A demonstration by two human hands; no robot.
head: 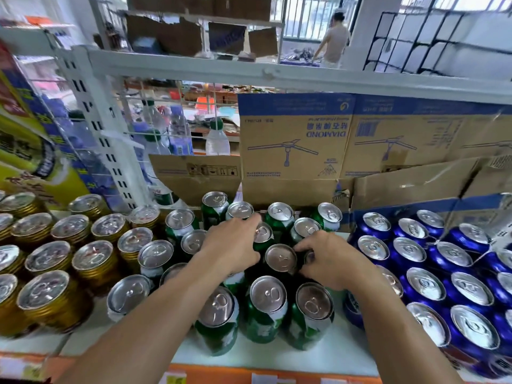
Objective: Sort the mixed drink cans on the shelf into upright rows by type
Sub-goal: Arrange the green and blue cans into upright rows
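Three groups of upright cans stand on the white shelf (277, 356): gold cans (55, 300) at the left, green cans (266, 309) in the middle, blue cans (443, 286) at the right. My left hand (232, 245) lies over the middle of the green group, its fingers curled round a green can (263, 236). My right hand (329, 259) pinches a small dark can (309, 257) partly hidden under its fingers, just right of another green can (281, 259).
Cardboard boxes (293, 151) line the back of the shelf behind the cans. A white perforated upright (102, 128) and a wire grid with water bottles (217, 139) stand at the back left. An upper shelf beam (249, 70) crosses overhead. A person (333, 40) stands far behind.
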